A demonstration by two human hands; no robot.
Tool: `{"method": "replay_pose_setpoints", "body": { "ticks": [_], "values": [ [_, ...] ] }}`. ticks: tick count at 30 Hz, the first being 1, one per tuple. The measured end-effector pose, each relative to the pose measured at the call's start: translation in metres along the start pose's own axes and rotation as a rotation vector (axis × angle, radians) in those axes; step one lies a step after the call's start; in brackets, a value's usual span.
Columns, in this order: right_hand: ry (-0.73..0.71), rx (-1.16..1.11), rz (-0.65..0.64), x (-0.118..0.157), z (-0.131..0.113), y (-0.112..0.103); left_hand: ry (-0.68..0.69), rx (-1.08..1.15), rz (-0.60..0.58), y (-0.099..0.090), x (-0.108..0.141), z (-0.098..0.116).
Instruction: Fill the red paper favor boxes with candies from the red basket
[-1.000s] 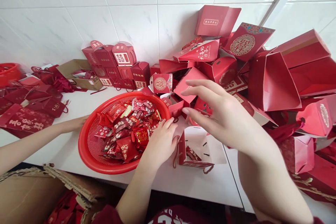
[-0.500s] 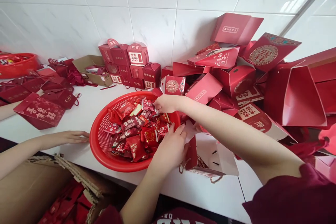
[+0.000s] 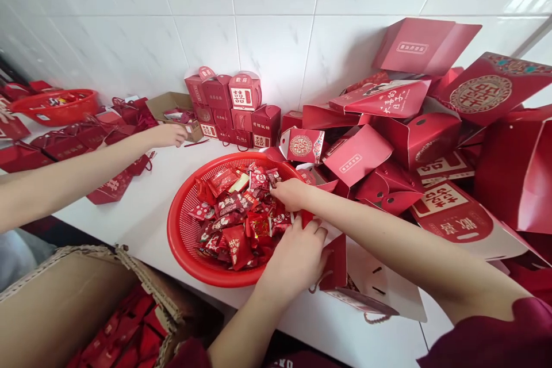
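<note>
A red plastic basket [image 3: 181, 259] of wrapped candy packets [image 3: 237, 246] stands on the white table. My right hand [image 3: 291, 194] reaches over its right rim, fingers pinched at a small candy packet [image 3: 273, 177] among the others. Lower down, my left hand [image 3: 297, 256] lies across the basket's right side, its fingers curled at the near edge of an open red gift box [image 3: 334, 267]. That box lies with its pale inside facing up and a twisted cord handle showing. My left fingertips are partly hidden.
Folded red boxes [image 3: 362, 155] are heaped at the right. Finished boxes [image 3: 224, 106] stand stacked by the tiled wall. Another person's hand [image 3: 168, 135] is at a small brown carton [image 3: 170, 104]. A large cardboard carton [image 3: 64, 282] of red packets sits at the lower left.
The view has shifted left. The other person's arm has risen from beside the basket to the brown carton. My hands stay at the basket, the right one still among the candy.
</note>
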State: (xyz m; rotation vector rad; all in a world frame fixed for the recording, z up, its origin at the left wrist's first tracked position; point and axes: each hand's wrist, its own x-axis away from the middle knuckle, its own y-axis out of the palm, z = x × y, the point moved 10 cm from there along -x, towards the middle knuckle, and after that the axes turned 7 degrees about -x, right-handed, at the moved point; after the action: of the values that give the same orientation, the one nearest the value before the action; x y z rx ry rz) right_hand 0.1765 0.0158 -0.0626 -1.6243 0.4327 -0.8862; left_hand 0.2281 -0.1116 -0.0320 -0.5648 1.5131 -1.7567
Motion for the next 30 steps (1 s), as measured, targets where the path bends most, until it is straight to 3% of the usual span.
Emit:
{"method": "replay_pose_setpoints", "body": {
  "ticks": [6,8,11,14,17,21,27,30],
  "values": [
    [-0.002,-0.261,0.239,0.052,0.024,-0.061,0.006,-0.020,0.000,0.002,-0.001,-0.001],
    [0.007,-0.658,0.317,0.076,0.039,-0.069,0.013,-0.006,-0.002,0.001,-0.003,0.000],
    [0.036,-1.483,0.402,0.111,0.063,-0.054,0.010,0.015,-0.009,-0.001,-0.005,-0.001],
    [0.003,-1.903,0.445,0.147,0.068,-0.034,0.001,0.018,-0.013,0.000,-0.008,-0.003],
    [-0.050,-2.006,0.477,0.181,0.067,-0.025,0.013,0.006,-0.021,0.002,-0.010,-0.003],
    [0.005,-2.014,0.546,0.212,0.073,-0.018,0.023,-0.022,-0.035,0.004,-0.013,-0.004],
    [0.019,-1.853,0.601,0.229,0.083,-0.026,0.004,-0.038,-0.059,0.007,-0.015,-0.007],
    [0.115,-1.720,0.602,0.238,0.089,-0.026,0.007,-0.048,-0.064,0.006,-0.015,-0.006]
  ]
}}
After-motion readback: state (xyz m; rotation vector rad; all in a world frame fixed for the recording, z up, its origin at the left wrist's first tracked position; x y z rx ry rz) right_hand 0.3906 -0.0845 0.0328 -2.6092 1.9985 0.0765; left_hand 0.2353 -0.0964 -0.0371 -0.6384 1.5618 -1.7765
